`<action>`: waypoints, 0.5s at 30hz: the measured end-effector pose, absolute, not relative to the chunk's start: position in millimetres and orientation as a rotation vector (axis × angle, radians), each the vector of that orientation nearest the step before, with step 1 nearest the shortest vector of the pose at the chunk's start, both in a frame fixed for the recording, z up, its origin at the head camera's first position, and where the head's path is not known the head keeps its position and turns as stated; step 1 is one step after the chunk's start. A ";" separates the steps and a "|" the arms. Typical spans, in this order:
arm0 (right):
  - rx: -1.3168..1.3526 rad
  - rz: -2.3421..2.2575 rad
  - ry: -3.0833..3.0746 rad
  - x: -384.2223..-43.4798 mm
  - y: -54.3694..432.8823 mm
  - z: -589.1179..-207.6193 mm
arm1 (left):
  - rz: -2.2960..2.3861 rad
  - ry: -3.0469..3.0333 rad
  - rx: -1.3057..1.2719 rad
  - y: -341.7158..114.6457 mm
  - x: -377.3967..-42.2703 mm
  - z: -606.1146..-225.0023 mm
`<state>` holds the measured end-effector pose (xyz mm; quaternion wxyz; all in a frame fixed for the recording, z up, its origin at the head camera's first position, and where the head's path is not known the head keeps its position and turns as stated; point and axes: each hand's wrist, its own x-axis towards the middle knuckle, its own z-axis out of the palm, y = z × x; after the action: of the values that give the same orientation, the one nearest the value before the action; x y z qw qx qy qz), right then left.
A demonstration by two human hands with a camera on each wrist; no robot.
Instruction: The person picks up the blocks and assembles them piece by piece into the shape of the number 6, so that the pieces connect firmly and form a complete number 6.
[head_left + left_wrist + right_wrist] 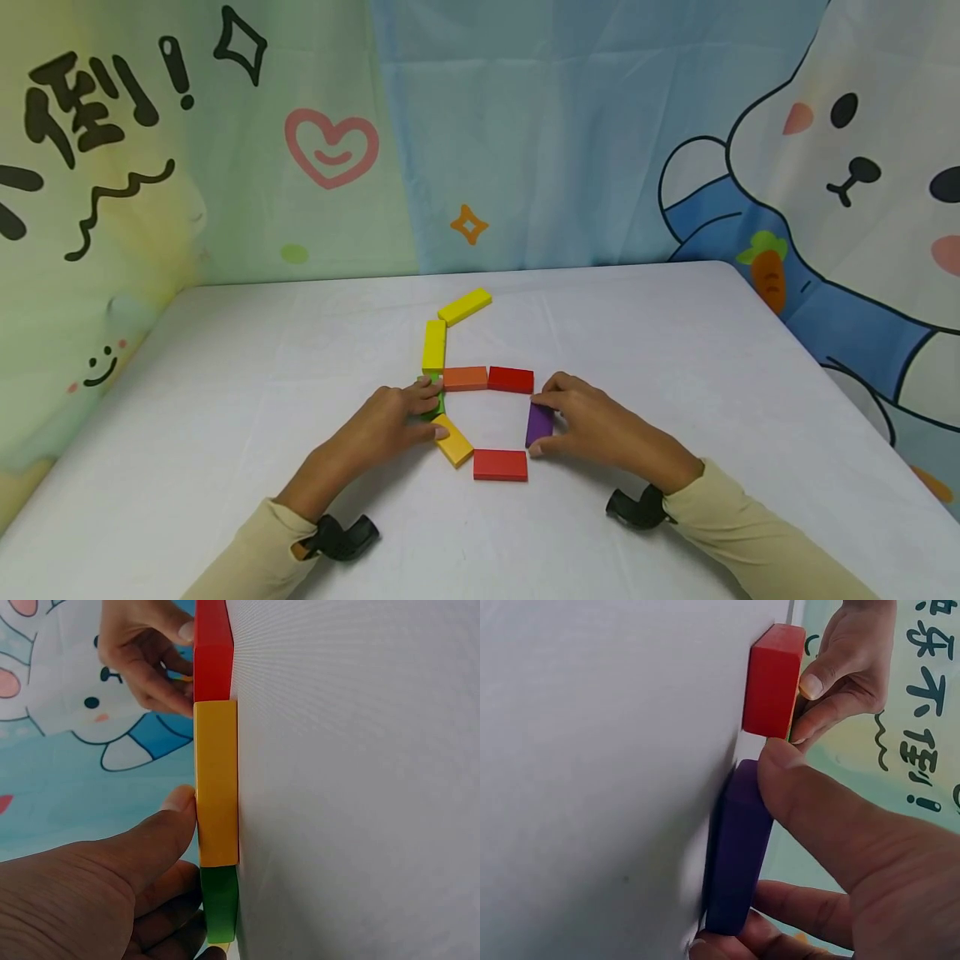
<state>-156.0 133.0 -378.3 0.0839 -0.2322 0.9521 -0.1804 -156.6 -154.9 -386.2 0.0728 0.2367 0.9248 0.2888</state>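
Observation:
My left hand point(384, 423) rests over the left side of a block outline, fingers on the green block point(220, 904) and thumb touching the amber block point(456, 446). The fingers partly cover the green block in the head view. My right hand point(596, 423) pinches the purple block point(538, 425) by its two ends, thumb at the near end and fingertips at the far end. In the right wrist view, the purple block is close to the near red block point(770, 682), with a small gap between them. The near red block's left corner meets the amber block.
An orange block point(465, 378) and a second red block point(512, 380) form a row across the middle. Two yellow blocks, one upright point(434, 346) and one slanted point(465, 307), extend toward the back. All lie on a white-covered table point(225, 375) before a printed cloth backdrop point(525, 125).

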 end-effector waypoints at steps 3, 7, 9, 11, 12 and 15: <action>-0.712 -0.536 2.832 -154.5 133.0 -377.7 | 0.865 2.778 0.709 -154.3 -156.5 -385.8; -0.735 -0.537 2.830 -152.7 133.2 -377.0 | 0.859 2.780 0.688 -153.4 -156.2 -385.4; -0.754 -0.536 2.835 -152.0 134.0 -377.3 | 0.858 2.780 0.671 -152.9 -156.1 -385.3; -0.775 -0.529 2.841 -152.0 134.4 -377.8 | 0.864 2.778 0.656 -152.8 -156.2 -385.3; -0.779 -0.527 2.841 -151.8 134.5 -377.8 | 0.865 2.777 0.655 -152.9 -156.3 -385.4; -0.771 -0.518 2.838 -151.6 134.6 -378.1 | 0.870 2.773 0.656 -153.1 -156.3 -385.4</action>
<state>-151.6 134.6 -378.1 0.0779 -0.2574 0.9475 -0.1730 -156.3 -153.1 -385.4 0.0808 0.2193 0.9277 0.2910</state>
